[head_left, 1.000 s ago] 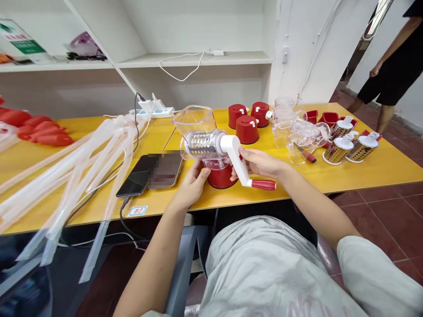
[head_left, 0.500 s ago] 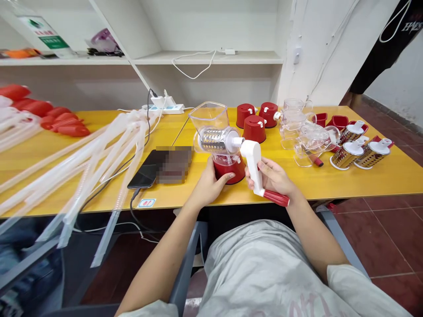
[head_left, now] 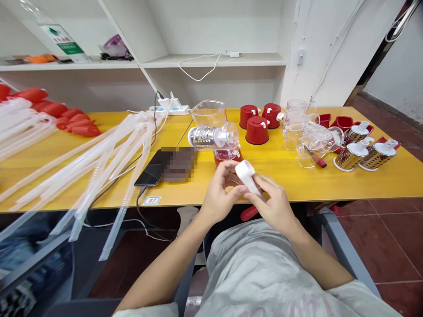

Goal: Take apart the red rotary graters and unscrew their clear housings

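Note:
A white crank handle (head_left: 247, 174) with a red grip (head_left: 249, 213) is held between my two hands, just in front of the table edge. My left hand (head_left: 220, 193) has its fingers curled and its thumb against the handle. My right hand (head_left: 272, 200) grips the handle from the other side, partly hiding it. Behind them stands a rotary grater with a clear plastic body (head_left: 209, 115) on a red base (head_left: 228, 154). A perforated metal drum (head_left: 206, 137) lies inside its clear barrel, the white shaft end facing right. My left hand hides part of the base.
Several red bases (head_left: 257, 130) stand behind, right of the grater. Clear plastic bodies (head_left: 317, 134) and metal drums (head_left: 352, 155) sit farther right. On the left are a black phone (head_left: 150, 169), long translucent plastic strips (head_left: 89, 167), red parts (head_left: 79, 123) and a power strip (head_left: 178, 110).
The crank handle has come off the drum's shaft and moved down toward me. My left hand has left the red base and now holds the handle together with my right hand.

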A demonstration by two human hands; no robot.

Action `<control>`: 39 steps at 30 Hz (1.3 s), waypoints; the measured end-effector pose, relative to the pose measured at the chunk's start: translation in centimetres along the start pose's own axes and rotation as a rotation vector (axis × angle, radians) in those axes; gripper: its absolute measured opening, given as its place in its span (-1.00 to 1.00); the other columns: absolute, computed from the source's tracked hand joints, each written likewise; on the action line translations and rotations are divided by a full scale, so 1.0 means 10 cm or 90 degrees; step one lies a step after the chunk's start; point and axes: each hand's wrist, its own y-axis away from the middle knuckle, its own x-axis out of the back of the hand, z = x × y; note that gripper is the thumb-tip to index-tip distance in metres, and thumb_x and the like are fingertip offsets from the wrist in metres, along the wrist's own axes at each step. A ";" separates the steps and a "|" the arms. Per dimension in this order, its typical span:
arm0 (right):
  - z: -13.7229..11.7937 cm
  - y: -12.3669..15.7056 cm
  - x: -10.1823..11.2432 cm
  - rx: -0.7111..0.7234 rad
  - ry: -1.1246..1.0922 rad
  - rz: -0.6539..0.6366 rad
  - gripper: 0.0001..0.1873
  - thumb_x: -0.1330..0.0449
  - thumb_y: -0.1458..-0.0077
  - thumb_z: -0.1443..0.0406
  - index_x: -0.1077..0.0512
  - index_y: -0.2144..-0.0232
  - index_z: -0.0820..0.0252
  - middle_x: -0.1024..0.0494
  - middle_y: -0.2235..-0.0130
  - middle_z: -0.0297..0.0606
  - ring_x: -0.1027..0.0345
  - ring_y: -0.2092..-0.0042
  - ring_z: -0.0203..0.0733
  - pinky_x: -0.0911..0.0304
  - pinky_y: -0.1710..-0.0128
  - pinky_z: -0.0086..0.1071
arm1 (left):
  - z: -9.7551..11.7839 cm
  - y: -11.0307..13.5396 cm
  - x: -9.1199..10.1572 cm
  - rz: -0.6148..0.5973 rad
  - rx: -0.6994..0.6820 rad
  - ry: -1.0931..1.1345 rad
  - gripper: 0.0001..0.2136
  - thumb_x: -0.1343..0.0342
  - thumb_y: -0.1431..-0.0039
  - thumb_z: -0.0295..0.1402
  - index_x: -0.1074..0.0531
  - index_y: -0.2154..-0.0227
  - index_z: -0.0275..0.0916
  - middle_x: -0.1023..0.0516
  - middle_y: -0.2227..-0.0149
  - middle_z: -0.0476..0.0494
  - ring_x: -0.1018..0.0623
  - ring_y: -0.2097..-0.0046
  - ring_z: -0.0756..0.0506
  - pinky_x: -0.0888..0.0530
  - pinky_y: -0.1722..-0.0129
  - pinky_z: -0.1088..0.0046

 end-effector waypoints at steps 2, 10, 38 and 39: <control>0.01 0.02 -0.05 0.020 0.013 -0.007 -0.41 -0.61 -0.29 0.03 -0.73 -0.27 0.04 -0.77 -0.14 -0.07 -0.65 -0.12 0.07 -0.60 -0.23 -0.06 | 0.04 0.00 -0.11 0.013 0.046 0.054 -0.33 -0.56 -0.26 0.22 -0.48 -0.12 -0.14 -0.63 0.00 -0.18 -0.60 0.10 -0.13 -0.58 0.10 0.38; 0.05 -0.02 0.02 0.068 0.009 0.027 -0.65 -0.46 -0.45 0.09 -0.69 -0.19 0.00 -0.70 -0.11 -0.13 -0.60 0.04 -0.12 -0.64 -0.05 -0.19 | -0.15 -0.12 -0.05 0.005 0.125 0.104 -0.32 -0.42 -0.28 0.41 -0.46 0.12 -0.17 -0.50 0.26 0.00 -0.34 0.37 -0.01 -0.35 0.37 0.46; 0.34 -0.24 -0.04 0.127 0.126 0.100 -0.57 -0.38 -0.54 -0.03 -0.54 0.25 0.17 -0.60 0.20 -0.27 -0.51 0.11 -0.16 -0.55 -0.07 -0.17 | -0.07 -0.07 -0.21 -0.069 0.189 0.001 -0.28 -0.18 -0.40 0.51 -0.40 0.23 -0.17 -0.39 0.36 0.04 -0.39 0.35 -0.04 -0.40 0.33 0.39; 0.36 -0.23 -0.05 0.132 0.134 0.102 -0.56 -0.37 -0.56 -0.03 -0.54 0.22 0.18 -0.61 0.18 -0.28 -0.52 0.10 -0.18 -0.56 -0.07 -0.18 | -0.07 -0.07 -0.22 -0.061 0.184 -0.012 -0.28 -0.16 -0.41 0.51 -0.40 0.24 -0.16 -0.40 0.36 0.03 -0.40 0.34 -0.05 -0.39 0.32 0.38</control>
